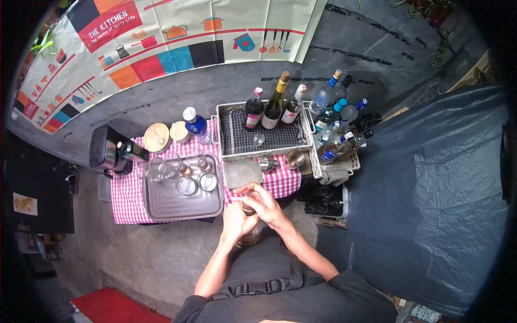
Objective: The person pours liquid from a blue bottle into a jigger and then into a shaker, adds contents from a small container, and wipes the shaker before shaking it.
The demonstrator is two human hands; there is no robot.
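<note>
Close to my body, both hands are wrapped round a clear glass container (249,237) with brownish contents and a dark top; its exact kind is partly hidden by my fingers. My left hand (236,219) grips it from the left side. Over the dark top, my right hand (264,206) closes with its fingers curled. Just beyond them, a grey tray (183,209) on a red checked cloth bears two short tumblers (197,184) and several stemmed glasses (161,168). A grey flat board (242,175) lies directly ahead of my hands.
A white wire basket (229,156) holds three bottles (273,105) and a small glass. To its right, another basket (350,164) is crowded with bottles. Metal cups (294,159) stand in front. A blue bottle (198,126) and a black appliance (107,151) stand at left.
</note>
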